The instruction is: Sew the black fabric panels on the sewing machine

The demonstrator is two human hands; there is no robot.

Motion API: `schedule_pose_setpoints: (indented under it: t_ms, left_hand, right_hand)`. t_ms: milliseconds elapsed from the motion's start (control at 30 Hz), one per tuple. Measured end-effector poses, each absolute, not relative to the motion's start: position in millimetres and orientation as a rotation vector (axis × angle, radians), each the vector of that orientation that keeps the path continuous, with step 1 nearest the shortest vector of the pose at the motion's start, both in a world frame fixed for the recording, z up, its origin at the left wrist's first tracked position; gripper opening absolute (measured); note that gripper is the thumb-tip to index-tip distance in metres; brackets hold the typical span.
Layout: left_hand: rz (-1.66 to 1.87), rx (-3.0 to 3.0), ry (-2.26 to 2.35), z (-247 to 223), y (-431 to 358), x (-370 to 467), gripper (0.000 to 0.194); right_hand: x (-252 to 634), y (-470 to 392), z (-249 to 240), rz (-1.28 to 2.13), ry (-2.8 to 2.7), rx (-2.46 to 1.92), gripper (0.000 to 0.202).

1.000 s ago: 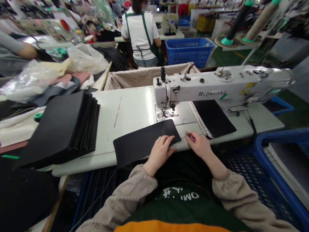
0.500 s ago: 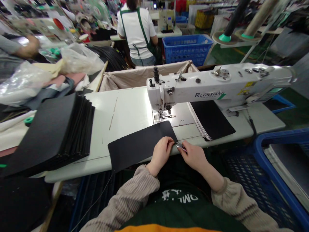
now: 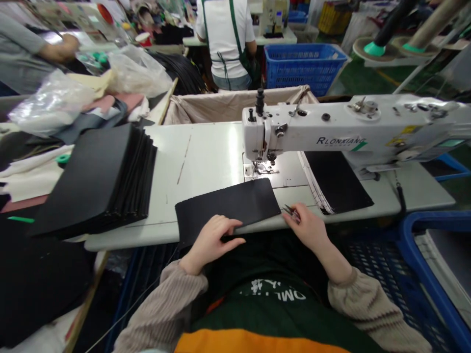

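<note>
A flat black panel (image 3: 228, 198) lies at the table's front edge, just before the sewing machine's needle area (image 3: 259, 169). My left hand (image 3: 212, 240) is at the panel's near edge, thumb and fingers apart, with nothing in its grasp. To the right, clear of the panel's corner, my right hand (image 3: 307, 225) is closed around small metal thread snips (image 3: 292, 212), their blades pointing left. Behind that hand, under the machine arm, rests a stack of black pieces with pale edges (image 3: 336, 179).
A thick pile of folded black panels (image 3: 91, 176) sits on the left. The white sewing machine (image 3: 312, 127) spans the right of the table (image 3: 206, 152). Blue crates (image 3: 408, 230) stand at lower right. Beyond a beige cloth bin (image 3: 206, 108), a co-worker (image 3: 226, 39) has their back to me.
My left hand has left the panel's right corner and moved left, its fingers spreading. My right hand has drawn away to the right with the snips. The view has shifted slightly.
</note>
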State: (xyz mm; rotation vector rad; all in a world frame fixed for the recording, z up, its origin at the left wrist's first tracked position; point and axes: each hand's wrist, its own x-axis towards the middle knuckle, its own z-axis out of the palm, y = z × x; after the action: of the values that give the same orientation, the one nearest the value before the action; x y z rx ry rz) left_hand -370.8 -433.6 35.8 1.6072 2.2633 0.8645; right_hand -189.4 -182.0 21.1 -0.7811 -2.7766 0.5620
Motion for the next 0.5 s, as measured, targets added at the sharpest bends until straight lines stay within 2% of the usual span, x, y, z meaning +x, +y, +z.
schedule_pose_setpoints:
  t_ms: [100,167,233,333,433,500]
  left_hand:
    - [0.734,1.578,2.479,32,-491,-394,0.051]
    - [0.718,1.513,2.494,28,-519,-404,0.043]
    - [0.845,1.383,2.468,28,-537,-408,0.032]
    - [1.128,1.074,2.483,42,-545,-406,0.026]
    - [1.294,0.759,2.531,70,-541,-404,0.030]
    - [1.387,0.587,2.516,89,-537,-404,0.036]
  right_hand:
    - [-193,-184,25,0.664,-2.793,-0.525,0.040]
    - [-199,-188,25,0.678,-2.870,-0.364,0.046]
    - [-206,-191,23,0.687,-2.932,-0.257,0.046]
    - [-215,-190,21,0.794,-2.911,-0.182,0.035]
    - [-220,-186,33,1.003,-2.802,-0.227,0.022]
    - [-221,-182,50,1.144,-2.719,-0.297,0.025]
